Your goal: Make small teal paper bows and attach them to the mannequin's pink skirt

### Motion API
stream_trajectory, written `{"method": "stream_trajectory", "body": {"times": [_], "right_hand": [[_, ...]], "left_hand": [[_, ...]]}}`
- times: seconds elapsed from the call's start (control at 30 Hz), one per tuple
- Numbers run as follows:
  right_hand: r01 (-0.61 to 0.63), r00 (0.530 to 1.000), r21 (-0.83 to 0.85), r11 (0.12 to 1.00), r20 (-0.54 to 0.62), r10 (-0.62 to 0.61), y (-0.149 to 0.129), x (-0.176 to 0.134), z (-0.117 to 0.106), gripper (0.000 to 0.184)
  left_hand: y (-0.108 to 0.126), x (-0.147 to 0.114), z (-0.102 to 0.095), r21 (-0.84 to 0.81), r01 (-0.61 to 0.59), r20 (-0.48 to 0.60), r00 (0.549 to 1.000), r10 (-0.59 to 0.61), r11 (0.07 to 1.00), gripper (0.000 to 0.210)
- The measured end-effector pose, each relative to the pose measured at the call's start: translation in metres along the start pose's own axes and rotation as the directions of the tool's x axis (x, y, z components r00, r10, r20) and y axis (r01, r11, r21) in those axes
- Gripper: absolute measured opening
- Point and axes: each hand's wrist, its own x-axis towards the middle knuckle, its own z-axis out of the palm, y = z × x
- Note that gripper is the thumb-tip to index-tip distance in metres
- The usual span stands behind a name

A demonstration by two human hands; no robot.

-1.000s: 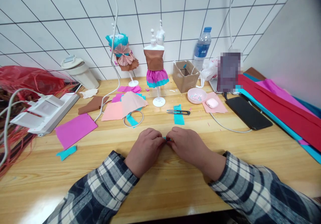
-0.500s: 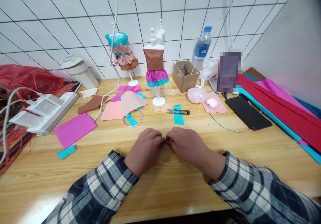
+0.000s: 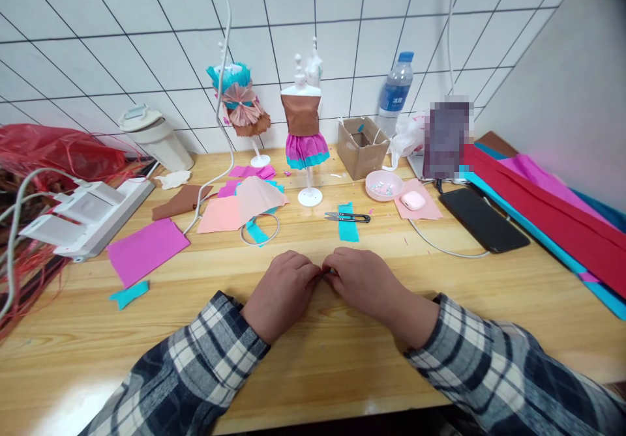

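Note:
My left hand (image 3: 284,292) and my right hand (image 3: 364,289) meet fingertip to fingertip low over the wooden table (image 3: 337,371). Both are closed in a pinch; whatever sits between the fingers is tiny and mostly hidden, with only a faint bluish speck showing by the right fingers. Beyond them, black-handled thread snips (image 3: 348,218) lie across a turquoise paper strip (image 3: 349,232). Farther back stands a small white dress form (image 3: 310,196) wearing a brown top (image 3: 300,115) and a magenta skirt (image 3: 307,147) with a turquoise hem.
Left lie peach paper (image 3: 220,216), magenta paper (image 3: 147,250), a turquoise scrap (image 3: 130,294) and a power strip (image 3: 102,221). A second dressed form (image 3: 244,107), cardboard box (image 3: 362,152), pink bowl (image 3: 384,187) and water bottle (image 3: 395,94) stand behind. Rightward are a phone (image 3: 484,219) and red paper (image 3: 552,214).
The fingers of my right hand have shifted slightly where they meet the left. Both hands otherwise keep their place, and the things on the table stay put.

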Motion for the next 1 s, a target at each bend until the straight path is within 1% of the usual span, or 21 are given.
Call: {"method": "stream_trajectory", "body": {"times": [0.1,0.17,0.3,0.4,0.6,0.77,0.83,0.9,0.97,1.0], "right_hand": [[0.031,0.999,0.008,0.999,0.019,-0.032,0.001,0.001,0.002,0.020],[0.053,0.998,-0.011,0.999,0.016,-0.053,0.002,0.001,0.002,0.018],[0.078,0.996,-0.067,0.995,-0.029,-0.080,0.001,0.000,0.002,0.015],[0.103,0.992,-0.084,0.991,-0.058,-0.108,0.000,-0.001,0.003,0.016],[0.139,0.984,-0.103,0.985,-0.101,-0.149,0.001,-0.004,0.007,0.017],[0.167,0.979,-0.084,0.982,-0.104,-0.175,-0.002,-0.004,0.008,0.017],[0.174,0.976,-0.041,0.984,-0.123,-0.178,0.000,-0.004,0.005,0.018],[0.135,0.973,0.045,0.990,-0.194,-0.124,0.008,-0.003,-0.003,0.016],[0.043,0.957,0.129,0.991,-0.289,-0.004,0.021,-0.002,-0.014,0.022],[-0.004,0.945,0.133,0.991,-0.323,0.047,0.029,-0.002,-0.019,0.021]], "left_hand": [[0.001,-0.001,0.000,-0.011,0.003,-0.010,1.000,-0.004,1.000,0.017],[0.003,-0.002,-0.001,-0.022,0.009,-0.037,0.999,-0.009,1.000,0.014],[0.007,-0.005,-0.004,0.015,0.048,-0.161,0.986,-0.045,0.999,0.016],[0.008,-0.006,-0.006,0.060,0.090,-0.209,0.975,-0.076,0.994,0.013],[0.008,-0.006,-0.005,0.061,0.114,-0.221,0.970,-0.098,0.992,0.014],[0.009,-0.006,-0.008,0.044,0.073,-0.197,0.978,-0.063,0.996,0.019],[0.005,-0.006,-0.010,0.026,0.057,-0.203,0.978,-0.051,0.998,0.019],[-0.001,-0.006,-0.012,-0.014,0.059,-0.217,0.974,-0.060,0.998,0.016],[-0.008,-0.006,-0.011,-0.090,0.073,-0.236,0.967,-0.092,0.993,0.013],[-0.012,-0.006,-0.011,-0.136,0.079,-0.247,0.963,-0.111,0.988,0.011]]}}
